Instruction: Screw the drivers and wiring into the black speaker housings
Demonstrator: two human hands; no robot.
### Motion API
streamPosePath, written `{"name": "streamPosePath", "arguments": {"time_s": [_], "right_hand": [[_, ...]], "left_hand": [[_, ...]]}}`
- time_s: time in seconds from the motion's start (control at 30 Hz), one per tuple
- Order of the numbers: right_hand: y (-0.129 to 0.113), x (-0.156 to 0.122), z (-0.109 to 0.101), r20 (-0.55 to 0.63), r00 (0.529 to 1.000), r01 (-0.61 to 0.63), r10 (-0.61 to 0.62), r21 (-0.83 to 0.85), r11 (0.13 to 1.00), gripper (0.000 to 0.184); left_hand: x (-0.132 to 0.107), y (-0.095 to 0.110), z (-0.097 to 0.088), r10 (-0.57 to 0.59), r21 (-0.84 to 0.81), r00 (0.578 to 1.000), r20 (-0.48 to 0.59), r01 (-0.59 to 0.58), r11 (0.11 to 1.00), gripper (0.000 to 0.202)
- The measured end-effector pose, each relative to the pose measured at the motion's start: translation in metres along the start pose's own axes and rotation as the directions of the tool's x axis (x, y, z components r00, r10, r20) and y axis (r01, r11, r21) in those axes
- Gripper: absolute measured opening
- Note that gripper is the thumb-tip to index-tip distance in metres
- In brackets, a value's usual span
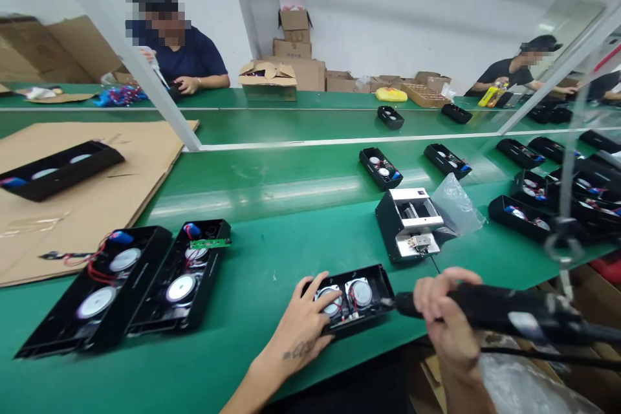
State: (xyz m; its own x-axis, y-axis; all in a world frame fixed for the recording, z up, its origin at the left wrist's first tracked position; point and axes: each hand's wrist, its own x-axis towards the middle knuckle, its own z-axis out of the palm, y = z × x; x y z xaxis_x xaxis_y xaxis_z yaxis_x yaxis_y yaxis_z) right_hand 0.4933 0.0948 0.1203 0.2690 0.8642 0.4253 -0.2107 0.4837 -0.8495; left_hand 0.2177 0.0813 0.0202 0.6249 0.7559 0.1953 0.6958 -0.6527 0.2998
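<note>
Left hand [305, 326] lies spread on one speaker shell [367, 291]; right hand [444, 322] grips one screwdriver [504, 314].

You have a black rectangular plastic speaker shell [383, 283] with silver round cones [359, 292] and red wires [352, 303]. Your conveyor belt [291, 233] is plain green, and your long power screwdriver [504, 310] is black.

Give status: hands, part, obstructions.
Left hand flat on speaker case. Right hand grips electric screwdriver, tip at case's right edge. Small machine sits behind, apart.

Green bench [291, 233] with speaker housings [184, 275], cardboard [87, 200].
</note>
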Motion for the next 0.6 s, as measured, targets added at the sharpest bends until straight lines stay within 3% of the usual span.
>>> {"name": "streamPosePath", "arguments": {"time_s": [0.07,0.13,0.2,0.3,0.43,0.6], "right_hand": [[0.000,0.015,-0.029,-0.166,0.985,0.021,-0.039,-0.108,0.994,0.043],[0.010,0.024,-0.056,-0.305,0.952,-0.062,-0.037,-0.306,0.950,0.048],[0.025,0.024,-0.075,-0.363,0.932,-0.167,0.002,-0.424,0.890,0.049],[0.049,0.017,-0.085,-0.297,0.950,-0.226,0.094,-0.450,0.864,0.050],[0.066,0.010,-0.078,-0.169,0.974,-0.206,0.149,-0.407,0.890,0.040],[0.060,0.031,-0.071,-0.182,0.981,-0.130,0.071,-0.334,0.934,0.035]], "left_hand": [[-0.009,-0.002,-0.008,0.012,0.005,0.999,-0.031,-0.011,1.000,0.025],[-0.013,0.000,-0.016,0.026,-0.008,0.996,-0.080,-0.027,1.000,0.019],[-0.009,0.007,-0.022,0.041,-0.039,0.990,-0.132,-0.046,0.998,0.012],[0.006,0.020,-0.020,0.051,-0.071,0.986,-0.161,-0.063,0.995,0.015],[0.020,0.031,-0.003,0.043,-0.001,0.992,-0.123,-0.043,0.999,0.032],[0.021,0.032,0.010,0.048,0.102,0.993,-0.106,-0.037,0.994,0.016]]}}
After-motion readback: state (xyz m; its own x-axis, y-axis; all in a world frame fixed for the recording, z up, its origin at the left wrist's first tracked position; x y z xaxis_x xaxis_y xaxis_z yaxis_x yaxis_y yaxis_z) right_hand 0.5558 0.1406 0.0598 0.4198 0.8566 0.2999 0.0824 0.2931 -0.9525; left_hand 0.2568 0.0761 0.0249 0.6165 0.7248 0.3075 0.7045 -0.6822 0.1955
